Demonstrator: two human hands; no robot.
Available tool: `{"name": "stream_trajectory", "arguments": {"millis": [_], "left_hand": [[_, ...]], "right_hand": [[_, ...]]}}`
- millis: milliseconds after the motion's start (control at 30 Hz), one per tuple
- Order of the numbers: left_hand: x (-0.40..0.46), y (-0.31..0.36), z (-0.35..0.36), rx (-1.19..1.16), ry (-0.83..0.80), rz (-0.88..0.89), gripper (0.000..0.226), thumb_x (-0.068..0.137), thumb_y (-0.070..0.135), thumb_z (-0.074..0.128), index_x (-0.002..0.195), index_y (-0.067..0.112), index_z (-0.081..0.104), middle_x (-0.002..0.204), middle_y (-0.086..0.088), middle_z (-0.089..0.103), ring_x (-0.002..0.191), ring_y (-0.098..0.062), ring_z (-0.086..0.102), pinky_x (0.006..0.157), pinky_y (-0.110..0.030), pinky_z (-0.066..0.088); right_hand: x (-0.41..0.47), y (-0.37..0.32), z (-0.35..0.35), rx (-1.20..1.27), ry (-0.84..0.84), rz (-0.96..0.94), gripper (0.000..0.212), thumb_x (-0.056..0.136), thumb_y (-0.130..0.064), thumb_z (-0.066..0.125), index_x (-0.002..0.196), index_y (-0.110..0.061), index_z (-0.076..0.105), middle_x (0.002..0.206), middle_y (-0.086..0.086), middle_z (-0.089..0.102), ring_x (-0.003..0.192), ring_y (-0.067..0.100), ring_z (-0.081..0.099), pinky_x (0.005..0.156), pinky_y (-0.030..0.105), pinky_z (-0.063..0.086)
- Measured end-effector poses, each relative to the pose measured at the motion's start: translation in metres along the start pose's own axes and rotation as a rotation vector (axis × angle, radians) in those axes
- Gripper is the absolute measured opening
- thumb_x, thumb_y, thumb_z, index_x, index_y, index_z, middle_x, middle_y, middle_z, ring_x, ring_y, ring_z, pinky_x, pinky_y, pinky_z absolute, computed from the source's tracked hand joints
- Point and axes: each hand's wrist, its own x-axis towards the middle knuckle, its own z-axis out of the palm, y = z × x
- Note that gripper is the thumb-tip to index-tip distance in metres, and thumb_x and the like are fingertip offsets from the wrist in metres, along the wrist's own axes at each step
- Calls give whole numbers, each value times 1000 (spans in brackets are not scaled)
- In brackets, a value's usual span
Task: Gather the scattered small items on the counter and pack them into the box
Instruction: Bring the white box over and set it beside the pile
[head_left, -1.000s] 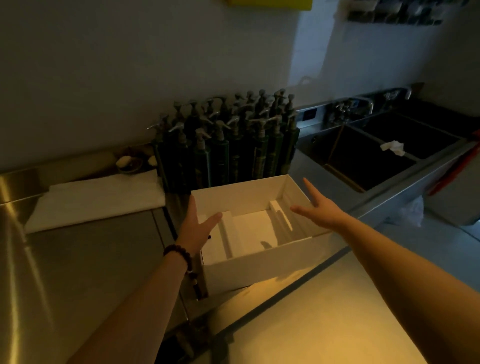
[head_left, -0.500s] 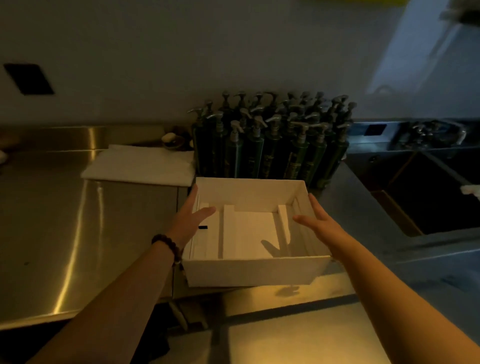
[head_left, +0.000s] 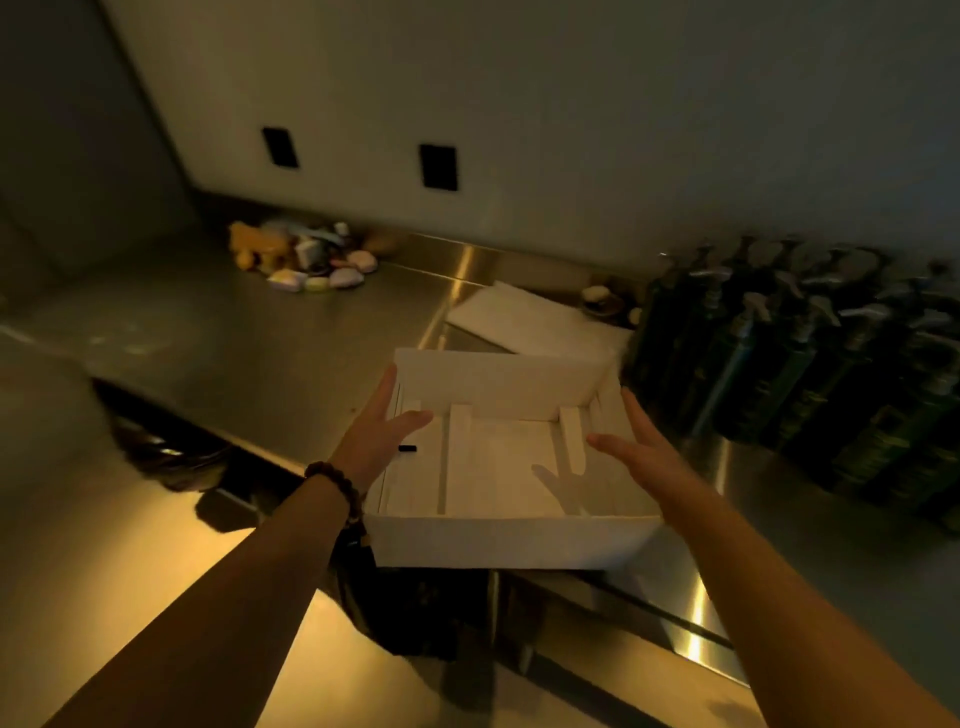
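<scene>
An open white cardboard box (head_left: 509, 540) with white dividers inside is pressed between my two hands, its front hanging past the steel counter's edge. My left hand (head_left: 379, 436), with a bead bracelet on the wrist, lies flat against the box's left wall. Against the right wall is my right hand (head_left: 639, 452), fingers spread. A small black piece (head_left: 408, 448) lies in the left compartment. The scattered small items (head_left: 311, 260), pastel and yellow lumps, sit in a pile at the counter's far left by the wall.
A dense cluster of dark green pump bottles (head_left: 805, 364) stands to the right of the box. A folded white cloth (head_left: 519, 317) and a small dish (head_left: 602, 301) lie behind it. Steel counter (head_left: 234, 338) stretches between box and pile. A dark bin (head_left: 415, 613) sits below the edge.
My hands closed in on the box's sides and carried it left, away from the pump bottles. My view swung left, bringing the pile of small items into sight.
</scene>
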Motion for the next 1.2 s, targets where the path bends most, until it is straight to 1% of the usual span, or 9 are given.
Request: {"name": "stream_trajectory", "arguments": {"millis": [100, 267, 367, 533, 667, 833, 900, 1033, 1200], "left_hand": [[-6, -3, -50, -32, 85, 16, 75, 86, 23, 62, 145, 39, 19, 141, 1, 43, 123, -23, 48, 100, -52, 41], [-4, -12, -127, -45, 161, 35, 65, 85, 27, 64, 134, 52, 30, 133, 2, 49, 117, -22, 52, 95, -55, 44], [18, -24, -178, -58, 189, 19, 75, 86, 22, 62, 144, 43, 18, 141, -1, 43, 122, -24, 48, 100, -56, 40], [72, -46, -275, -54, 151, 2, 86, 81, 28, 67, 144, 47, 11, 146, -1, 37, 124, -23, 45, 101, -52, 38], [118, -54, -343, -17, 125, -37, 91, 80, 32, 68, 144, 46, 5, 151, -1, 27, 128, -25, 37, 90, -35, 39], [169, -55, -399, 16, 87, -34, 94, 78, 37, 69, 146, 42, 4, 154, 2, 19, 120, -10, 31, 89, -31, 32], [189, -55, -411, 39, 74, -52, 94, 79, 37, 69, 145, 42, 3, 154, 2, 18, 126, -14, 30, 89, -31, 31], [228, -57, -422, 65, 11, -70, 93, 80, 37, 68, 146, 43, 2, 155, 2, 15, 134, -22, 27, 88, -31, 31], [280, -63, -422, 22, -97, -59, 91, 81, 35, 67, 146, 39, 4, 153, -1, 21, 124, -17, 33, 87, -32, 34]], "right_hand": [[26, -25, 46, 6, -148, -45, 89, 79, -41, 71, 143, -54, 11, 150, -11, 30, 132, 19, 37, 98, 38, 36], [62, -66, 127, 9, -296, -132, 83, 83, -24, 69, 148, -41, 19, 146, -6, 39, 118, 12, 44, 86, 30, 41], [84, -86, 178, -3, -306, -134, 84, 85, -20, 67, 149, -36, 17, 150, 1, 36, 129, 20, 41, 102, 43, 39], [121, -114, 269, 26, -265, -96, 85, 85, -18, 66, 150, -36, 13, 153, 1, 29, 129, 19, 39, 95, 35, 37], [145, -136, 332, 11, -212, -70, 84, 87, -20, 65, 149, -37, 11, 153, 4, 28, 128, 21, 39, 92, 35, 35], [173, -159, 382, 9, -130, -37, 84, 87, -20, 65, 149, -38, 10, 154, 5, 27, 133, 27, 36, 93, 37, 34], [183, -165, 394, 7, -96, -20, 86, 86, -20, 66, 149, -39, 10, 154, 5, 27, 133, 26, 36, 87, 34, 34], [204, -164, 409, -1, -26, -25, 82, 85, -21, 67, 143, -46, 16, 151, 4, 32, 110, 12, 48, 83, 30, 38], [237, -163, 408, -48, 43, 48, 84, 85, -28, 66, 148, -40, 12, 153, 4, 28, 133, 32, 37, 101, 51, 35]]}}
